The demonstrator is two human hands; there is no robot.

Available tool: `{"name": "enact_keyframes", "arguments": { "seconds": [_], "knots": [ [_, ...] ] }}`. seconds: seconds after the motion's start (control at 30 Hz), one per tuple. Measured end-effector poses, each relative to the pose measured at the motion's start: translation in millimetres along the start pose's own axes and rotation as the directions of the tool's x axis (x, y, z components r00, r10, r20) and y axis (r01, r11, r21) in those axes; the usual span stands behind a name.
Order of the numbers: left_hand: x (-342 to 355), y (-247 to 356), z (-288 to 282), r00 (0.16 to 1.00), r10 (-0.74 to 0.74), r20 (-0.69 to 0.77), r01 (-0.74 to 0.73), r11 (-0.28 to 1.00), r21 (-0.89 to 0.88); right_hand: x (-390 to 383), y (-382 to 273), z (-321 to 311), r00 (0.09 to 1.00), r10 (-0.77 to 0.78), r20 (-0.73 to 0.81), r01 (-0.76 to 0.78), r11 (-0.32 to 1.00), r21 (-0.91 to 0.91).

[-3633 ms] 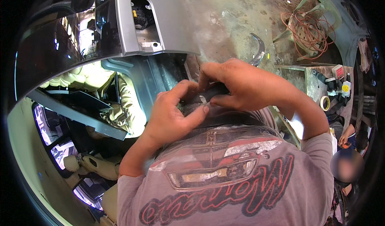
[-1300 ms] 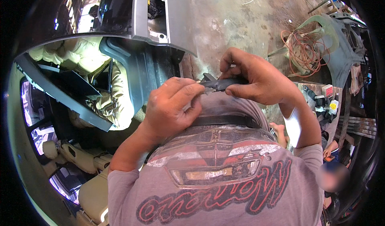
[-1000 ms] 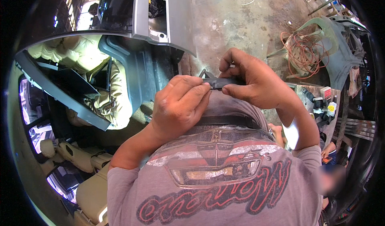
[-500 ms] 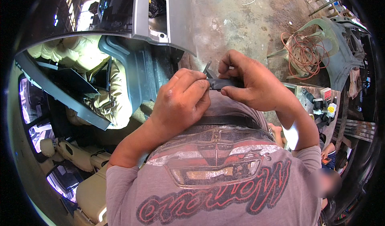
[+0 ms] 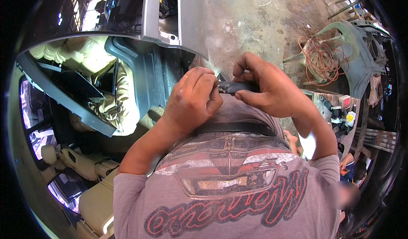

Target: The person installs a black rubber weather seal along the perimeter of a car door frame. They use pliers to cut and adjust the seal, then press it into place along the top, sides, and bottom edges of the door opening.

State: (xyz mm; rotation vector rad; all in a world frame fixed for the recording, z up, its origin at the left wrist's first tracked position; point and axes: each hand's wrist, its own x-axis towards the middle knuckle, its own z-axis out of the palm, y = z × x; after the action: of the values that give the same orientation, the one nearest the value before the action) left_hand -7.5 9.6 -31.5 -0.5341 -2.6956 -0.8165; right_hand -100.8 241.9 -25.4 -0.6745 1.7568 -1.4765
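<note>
Coiled orange hose (image 5: 326, 57), stained concrete floor (image 5: 250, 22), silver panel (image 5: 192, 22) with oblong cutout, beige car seat (image 5: 95, 201)

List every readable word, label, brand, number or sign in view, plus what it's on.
Shirt: large red-outlined script; wording not transcribed here.
Red-and-white box: any print too small to read.
Yellow-and-white item: same, unreadable.
Dark part in the right hand: no legible text.

The handheld part (image 5: 233, 87) is blackish, the hose (image 5: 322, 55) orange, the seat (image 5: 97, 198) beige.
</note>
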Motion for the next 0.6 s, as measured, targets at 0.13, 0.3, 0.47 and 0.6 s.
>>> {"name": "enact_keyframes", "arguments": {
  "seconds": [0.13, 0.3, 0.47, 0.6],
  "knots": [
    [-5, -4, -1, 0.995, -0.071, -0.075, 0.069, 0.997, -0.032, 1, 5, 0, 1.000, 0.016, -0.005, -0.016, 1.000, 0.014],
    [-18, -14, -9, 0.925, -0.336, -0.179, 0.335, 0.941, -0.038, -3, 5, -4, 0.999, 0.044, -0.010, -0.043, 0.993, 0.107],
    [-24, -14, -11, 0.904, -0.401, -0.146, 0.361, 0.901, -0.240, -6, -1, -8, 0.989, 0.148, 0.005, -0.145, 0.959, 0.242],
    [-20, 1, -11, 0.972, -0.222, -0.077, 0.212, 0.971, -0.114, -3, 4, -7, 0.996, 0.093, -0.004, -0.090, 0.971, 0.223]
  ]
}}
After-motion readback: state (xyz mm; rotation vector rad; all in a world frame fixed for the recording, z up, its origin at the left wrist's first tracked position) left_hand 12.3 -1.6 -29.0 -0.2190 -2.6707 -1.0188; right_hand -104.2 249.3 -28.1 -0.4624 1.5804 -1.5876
